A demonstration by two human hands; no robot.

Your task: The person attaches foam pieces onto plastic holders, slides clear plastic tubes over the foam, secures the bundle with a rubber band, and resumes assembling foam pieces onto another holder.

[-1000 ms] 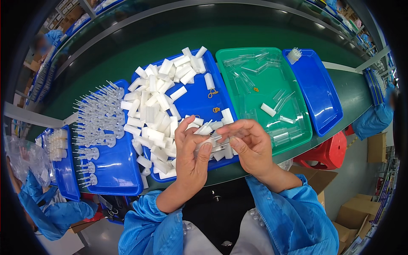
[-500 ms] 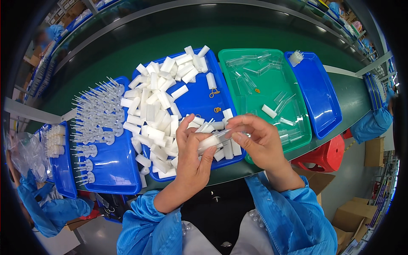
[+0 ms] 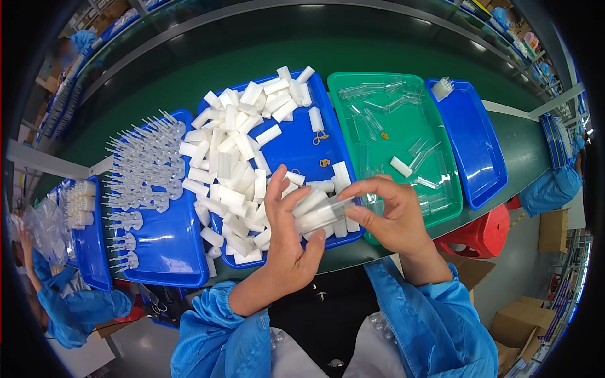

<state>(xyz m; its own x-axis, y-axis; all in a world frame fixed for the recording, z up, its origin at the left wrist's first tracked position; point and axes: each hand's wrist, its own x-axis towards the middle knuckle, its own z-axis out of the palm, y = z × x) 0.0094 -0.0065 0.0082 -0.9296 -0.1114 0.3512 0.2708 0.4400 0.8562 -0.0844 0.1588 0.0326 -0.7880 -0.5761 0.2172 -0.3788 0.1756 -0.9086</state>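
Tube pinched by the right hand might, I'd guess, drop if that grip loosens, with the left hand, fingers spread, at its eight o'clock.

A red stool (glossy) stands on grey floor near cardboard boxes.

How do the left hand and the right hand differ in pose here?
The right hand pinches one end of a clear tube; the left hand is spread open, its contact with the tube unclear. The right hand angles leftward, while the left hand has one finger pointing away from the person. Both hands are bare and come out of blue sleeves.
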